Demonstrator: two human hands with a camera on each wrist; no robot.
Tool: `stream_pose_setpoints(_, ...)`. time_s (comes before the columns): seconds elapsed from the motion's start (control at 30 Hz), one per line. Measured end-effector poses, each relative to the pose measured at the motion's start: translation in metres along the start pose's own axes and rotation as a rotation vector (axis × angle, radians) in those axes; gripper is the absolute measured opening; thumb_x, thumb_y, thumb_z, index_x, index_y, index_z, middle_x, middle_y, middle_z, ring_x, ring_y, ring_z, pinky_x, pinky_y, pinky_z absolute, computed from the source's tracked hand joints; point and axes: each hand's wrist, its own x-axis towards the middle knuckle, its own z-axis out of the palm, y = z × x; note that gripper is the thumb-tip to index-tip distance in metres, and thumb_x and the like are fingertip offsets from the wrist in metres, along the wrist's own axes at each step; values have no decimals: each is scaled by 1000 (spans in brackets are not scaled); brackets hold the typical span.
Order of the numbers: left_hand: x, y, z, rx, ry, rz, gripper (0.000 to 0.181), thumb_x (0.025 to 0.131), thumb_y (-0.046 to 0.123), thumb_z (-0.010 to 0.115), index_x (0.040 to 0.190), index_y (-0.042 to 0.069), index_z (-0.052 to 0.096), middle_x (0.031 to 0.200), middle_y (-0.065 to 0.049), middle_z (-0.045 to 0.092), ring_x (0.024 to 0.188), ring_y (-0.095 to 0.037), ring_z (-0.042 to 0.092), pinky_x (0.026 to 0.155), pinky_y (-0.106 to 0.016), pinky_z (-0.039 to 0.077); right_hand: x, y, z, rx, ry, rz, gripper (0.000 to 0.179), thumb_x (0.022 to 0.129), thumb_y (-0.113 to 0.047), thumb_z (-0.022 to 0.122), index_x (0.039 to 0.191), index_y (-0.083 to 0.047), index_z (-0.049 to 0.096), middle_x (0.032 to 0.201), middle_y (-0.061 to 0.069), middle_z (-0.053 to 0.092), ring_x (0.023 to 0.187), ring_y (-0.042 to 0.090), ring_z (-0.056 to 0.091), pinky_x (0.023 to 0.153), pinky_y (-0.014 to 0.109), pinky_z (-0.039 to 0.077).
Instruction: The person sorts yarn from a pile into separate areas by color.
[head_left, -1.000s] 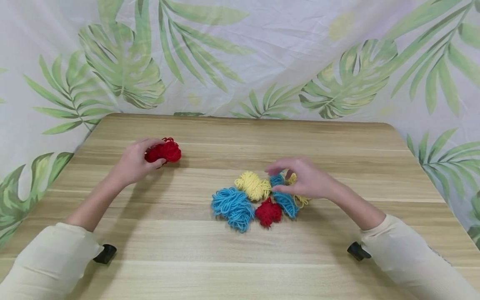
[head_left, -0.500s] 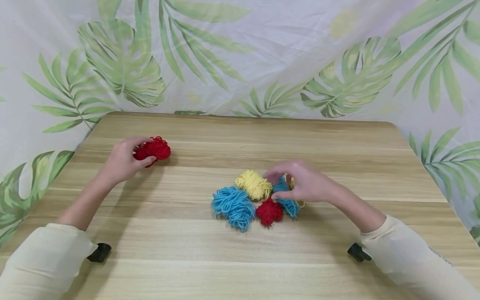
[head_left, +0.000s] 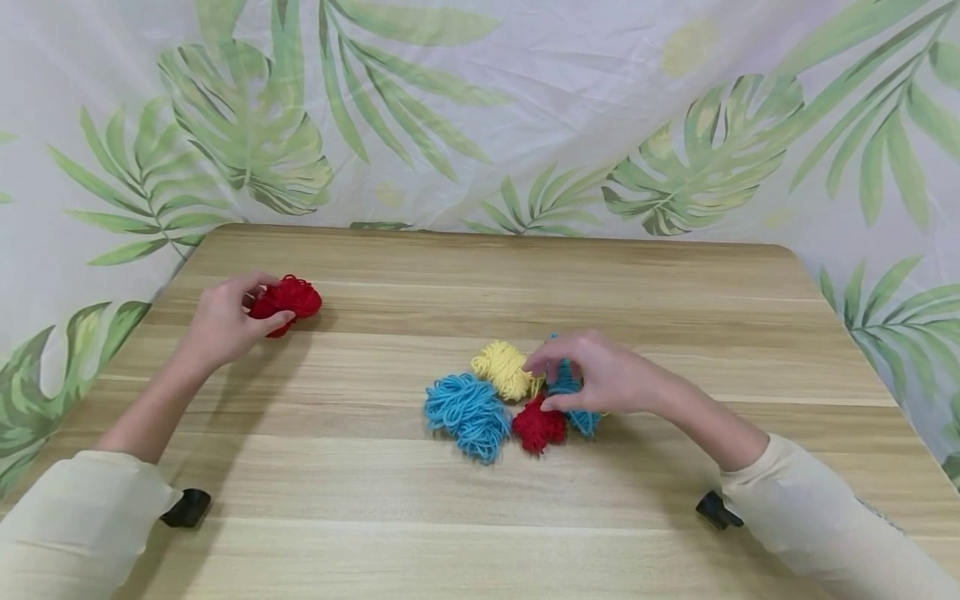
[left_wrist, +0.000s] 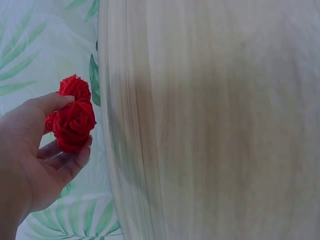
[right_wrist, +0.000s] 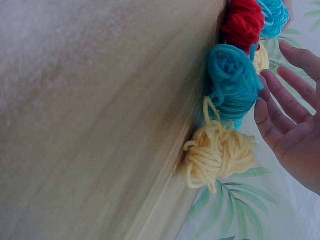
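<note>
My left hand (head_left: 225, 323) pinches a bundle of red yarn (head_left: 294, 298) at the left of the table, thumb on one side and fingers on the other. In the left wrist view that red yarn (left_wrist: 75, 120) shows between thumb and fingers. My right hand (head_left: 615, 375) hovers over a cluster of yarn bundles, its fingers loosely bent and holding nothing. Below it lie a blue bundle (head_left: 583, 422), partly covered by the hand, and a red bundle (head_left: 538, 427). A yellow bundle (right_wrist: 220, 155), mostly hidden in the head view, sits beside the blue one in the right wrist view.
Left in the cluster are a larger light-blue bundle (head_left: 467, 415) and a pale yellow one (head_left: 499, 369). All lie on a wood-grain table (head_left: 360, 500). A leaf-print cloth (head_left: 555, 100) hangs behind its far edge. Black devices (head_left: 187, 508) sit at both sleeves.
My left hand has carried the red yarn further left. The right hand has shifted slightly down over the cluster, its fingertips now nearer the yellow and red bundles.
</note>
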Motion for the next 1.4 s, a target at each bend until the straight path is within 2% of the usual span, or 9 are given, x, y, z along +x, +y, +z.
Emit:
stream_pose_setpoints(0.2, -3, -8, -2, 16, 34, -28, 44, 87, 9, 83, 122, -9, 64, 108, -35, 67, 93, -47, 64, 68, -2, 32, 1, -1, 2, -2, -30, -35, 38, 86, -13, 86, 120, -3, 73, 113, 6, 75, 90, 15, 67, 75, 31, 57)
stream_pose_setpoints(0.43, -4, -13, -4, 13, 39, -62, 43, 90, 12, 81, 124, -8, 63, 109, -36, 66, 96, -49, 64, 68, -3, 31, 1, 0, 5, -16, -87, -42, 38, 86, -13, 86, 121, -4, 72, 115, 5, 74, 91, 14, 67, 84, 31, 57)
stream_pose_setpoints(0.67, -7, -21, -6, 6, 27, -93, 41, 93, 13, 78, 126, -7, 62, 112, -37, 65, 98, -49, 63, 67, -5, 33, 2, -2, 7, -90, -119, -70, 37, 84, -16, 89, 117, -6, 75, 109, 2, 74, 91, 14, 64, 83, 31, 56)
stream_pose_setpoints(0.83, -7, -27, -7, 11, 29, -82, 39, 95, 12, 75, 127, -5, 62, 111, -38, 64, 97, -50, 63, 68, -8, 33, 4, -3, 8, -128, -139, -79, 37, 82, -19, 90, 114, -7, 76, 106, 0, 73, 91, 14, 64, 82, 30, 55)
stream_pose_setpoints(0.93, -8, -30, -7, 14, 25, -76, 39, 96, 11, 74, 128, -5, 61, 113, -39, 64, 98, -51, 63, 72, -15, 38, 4, -4, 9, -148, -156, -85, 38, 80, -20, 91, 113, -8, 77, 106, -1, 74, 92, 13, 64, 83, 30, 55)
stream_pose_setpoints(1.03, -9, -32, -6, 19, 16, -78, 39, 97, 10, 73, 130, -5, 59, 114, -40, 63, 99, -52, 62, 78, -34, 47, 5, -4, 11, -174, -165, -90, 38, 79, -21, 92, 112, -9, 77, 106, -2, 74, 93, 13, 65, 83, 30, 55)
stream_pose_setpoints(1.13, -9, -32, -5, 21, 7, -80, 40, 98, 9, 71, 132, -5, 57, 115, -40, 62, 100, -53, 61, 81, -53, 48, 5, -5, 12, -200, -172, -87, 39, 79, -22, 93, 113, -10, 77, 106, -3, 74, 93, 11, 64, 84, 29, 55)
stream_pose_setpoints(1.2, -10, -32, -5, 22, 5, -78, 39, 98, 9, 71, 132, -4, 57, 114, -40, 61, 99, -53, 61, 81, -56, 48, 5, -5, 12, -221, -178, -83, 38, 79, -22, 93, 112, -12, 77, 106, -4, 74, 92, 10, 64, 84, 30, 53)
stream_pose_setpoints(1.4, -10, -33, -5, 32, -3, -78, 39, 98, 10, 71, 132, -5, 57, 112, -40, 62, 98, -52, 61, 79, -54, 47, 5, -6, 16, -277, -165, -94, 33, 78, -21, 92, 107, -15, 79, 102, -8, 73, 84, 7, 62, 79, 31, 45)
